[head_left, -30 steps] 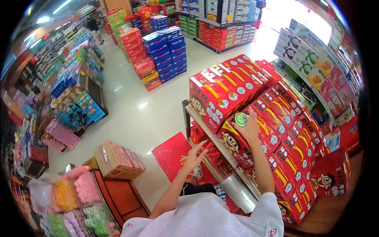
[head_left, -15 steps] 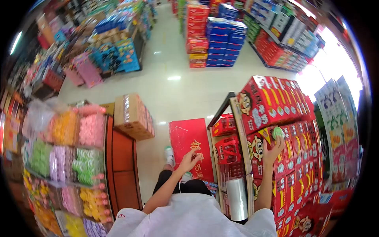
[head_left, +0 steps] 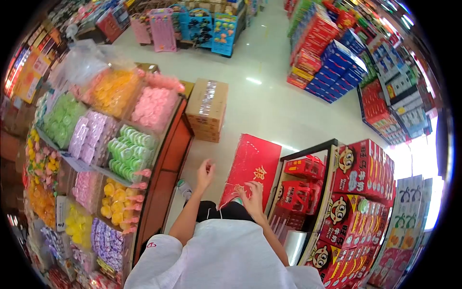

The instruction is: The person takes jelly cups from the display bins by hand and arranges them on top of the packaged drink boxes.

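- The red mat [head_left: 256,159] lies on the floor ahead of the person, under the near part of which one shoe seems to rest.
- The left hand [head_left: 206,174] hangs just left of the mat; its fingers are loosely bent, part open, and nothing shows in it.
- The right hand [head_left: 252,196] is above the near part of the mat, fingers apart and half open, with no hold on anything seen.
- To the right of the mat stands a shelf with red bags [head_left: 301,195] inside; red boxes [head_left: 366,166] are stacked beyond it.
- A round green tub [head_left: 363,206] sits on those boxes, well right of the mat and apart from both hands.
- Left of the mat are bins of packets [head_left: 130,154], and a cardboard box [head_left: 207,103] stands near its far left.
- In my judgement, this is a free-handed pause between holds; gripping anything here would call for a reach away from the mat and wider fingers.
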The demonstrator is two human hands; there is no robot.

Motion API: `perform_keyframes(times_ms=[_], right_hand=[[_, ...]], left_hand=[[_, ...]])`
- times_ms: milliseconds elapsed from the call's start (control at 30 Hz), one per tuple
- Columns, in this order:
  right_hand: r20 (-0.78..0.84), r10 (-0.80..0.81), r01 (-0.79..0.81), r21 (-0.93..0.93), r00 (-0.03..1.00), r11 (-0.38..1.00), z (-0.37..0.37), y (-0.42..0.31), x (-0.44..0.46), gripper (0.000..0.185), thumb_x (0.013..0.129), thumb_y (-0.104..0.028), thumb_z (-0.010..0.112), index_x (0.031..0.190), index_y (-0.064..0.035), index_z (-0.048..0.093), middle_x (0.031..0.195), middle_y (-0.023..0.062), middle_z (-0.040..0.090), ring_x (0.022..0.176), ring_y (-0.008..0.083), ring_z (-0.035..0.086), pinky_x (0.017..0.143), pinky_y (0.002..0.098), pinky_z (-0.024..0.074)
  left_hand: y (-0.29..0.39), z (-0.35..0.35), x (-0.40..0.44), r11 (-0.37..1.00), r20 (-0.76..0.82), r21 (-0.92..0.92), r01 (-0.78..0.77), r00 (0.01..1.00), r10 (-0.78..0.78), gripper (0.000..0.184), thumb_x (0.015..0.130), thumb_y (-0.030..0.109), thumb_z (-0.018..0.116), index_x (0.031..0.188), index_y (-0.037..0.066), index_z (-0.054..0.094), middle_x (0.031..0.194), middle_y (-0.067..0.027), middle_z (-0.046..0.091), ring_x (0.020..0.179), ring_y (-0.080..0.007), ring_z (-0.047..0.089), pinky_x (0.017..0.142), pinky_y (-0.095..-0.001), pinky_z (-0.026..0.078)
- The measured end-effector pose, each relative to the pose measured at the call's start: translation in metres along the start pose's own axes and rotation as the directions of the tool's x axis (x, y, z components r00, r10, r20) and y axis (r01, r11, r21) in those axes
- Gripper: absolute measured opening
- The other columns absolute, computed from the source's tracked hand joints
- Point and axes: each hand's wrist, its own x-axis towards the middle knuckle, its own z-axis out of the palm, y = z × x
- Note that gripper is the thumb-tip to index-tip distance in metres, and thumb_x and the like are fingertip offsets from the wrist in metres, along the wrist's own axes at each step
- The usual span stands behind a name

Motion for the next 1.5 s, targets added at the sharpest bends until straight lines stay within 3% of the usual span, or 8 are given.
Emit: perform_keyframes(times_ms=[200, 267, 500, 633, 733, 933, 1067, 1500], right_hand=[[0.363, -0.131, 0.094, 0.117, 0.922, 0.989, 0.120, -0.056, 0.044, 0.034, 0.082, -0.015, 0.068, 0.112, -0.0021, 0.058, 0.113, 0.0162, 0.054, 0.105, 0.0332, 0.053, 0.092, 0.0382, 0.0428], [0.442, -0.148, 0.083, 0.163, 0.885, 0.983, 0.158, -0.082, 0.064, 0.033, 0.083, -0.014, 0.066, 0.113, -0.0021, 0.058, 0.113, 0.0164, 0.055, 0.104, 0.0333, 0.054, 0.091, 0.0374, 0.0436], [0.422, -0.383, 0.236, 0.361, 0.822, 0.902, 0.293, -0.172, 0.111, 0.030, 0.086, -0.007, 0.057, 0.115, -0.0017, 0.056, 0.111, 0.0184, 0.057, 0.105, 0.0352, 0.056, 0.091, 0.0398, 0.0447], [0.469, -0.458, 0.269, 0.415, 0.755, 0.869, 0.362, -0.202, 0.119, 0.043, 0.083, 0.000, 0.054, 0.126, -0.0022, 0.050, 0.124, 0.0207, 0.053, 0.119, 0.0372, 0.048, 0.102, 0.0410, 0.0386], [0.477, -0.464, 0.290, 0.394, 0.746, 0.872, 0.391, -0.218, 0.118, 0.055, 0.080, 0.004, 0.054, 0.133, -0.0035, 0.044, 0.132, 0.0223, 0.046, 0.125, 0.0390, 0.043, 0.106, 0.0414, 0.0355], [0.729, -0.307, 0.165, 0.262, 0.612, 0.951, 0.421, -0.209, 0.111, 0.063, 0.079, 0.006, 0.052, 0.139, -0.0031, 0.037, 0.137, 0.0226, 0.041, 0.125, 0.0415, 0.042, 0.104, 0.0431, 0.0363], [0.661, -0.290, 0.109, 0.301, 0.692, 0.947, 0.422, -0.203, 0.102, 0.066, 0.078, 0.006, 0.051, 0.141, -0.0032, 0.033, 0.141, 0.0236, 0.037, 0.128, 0.0415, 0.039, 0.105, 0.0425, 0.0355], [0.655, -0.423, 0.133, 0.445, 0.627, 0.886, 0.432, -0.199, 0.105, 0.074, 0.078, 0.004, 0.053, 0.147, -0.0033, 0.025, 0.149, 0.0232, 0.028, 0.136, 0.0392, 0.030, 0.110, 0.0401, 0.0302]], left_hand=[[0.031, -0.121, 0.028, 0.982, -0.608, 0.019, -0.187, 0.778, 0.160, 0.032, 0.092, 0.012, 0.060, 0.121, 0.002, 0.053, 0.087, -0.0041, 0.055, 0.077, -0.0119, 0.053, 0.069, -0.0254, 0.045], [0.012, -0.159, 0.032, 0.988, -0.707, -0.088, -0.130, 0.707, 0.030, 0.034, 0.092, 0.013, 0.061, 0.122, -0.001, 0.052, 0.100, -0.0086, 0.057, 0.091, -0.0180, 0.054, 0.083, -0.0297, 0.044], [-0.020, -0.268, 0.039, 0.922, -0.899, 0.285, 0.264, 0.407, 0.161, 0.061, 0.088, 0.032, 0.063, 0.133, -0.002, 0.038, 0.128, -0.0234, 0.040, 0.119, -0.0397, 0.035, 0.103, -0.0503, 0.025], [-0.069, -0.313, 0.044, 0.907, -0.881, 0.121, 0.403, 0.464, -0.089, 0.068, 0.088, 0.039, 0.063, 0.133, -0.004, 0.035, 0.128, -0.0248, 0.039, 0.121, -0.0400, 0.033, 0.104, -0.0504, 0.025], [-0.096, -0.333, 0.037, 0.930, -0.544, -0.196, 0.312, 0.754, -0.368, 0.065, 0.089, 0.036, 0.063, 0.131, -0.005, 0.035, 0.126, -0.0244, 0.040, 0.118, -0.0374, 0.038, 0.101, -0.0450, 0.031], [-0.065, -0.329, 0.031, 0.905, -0.577, -0.120, 0.408, 0.713, -0.398, 0.045, 0.090, 0.021, 0.063, 0.119, -0.005, 0.041, 0.119, -0.0210, 0.044, 0.107, -0.0288, 0.049, 0.092, -0.0366, 0.041], [-0.045, -0.327, 0.033, 0.882, -0.522, -0.207, 0.422, 0.715, -0.465, 0.043, 0.091, 0.022, 0.061, 0.119, -0.003, 0.039, 0.117, -0.0206, 0.043, 0.105, -0.0296, 0.047, 0.089, -0.0381, 0.042], [-0.049, -0.329, 0.029, 0.913, -0.683, 0.209, 0.350, 0.721, -0.120, 0.024, 0.090, 0.011, 0.056, 0.108, 0.003, 0.043, 0.093, -0.0180, 0.059, 0.086, -0.0386, 0.059, 0.075, -0.0452, 0.046]])
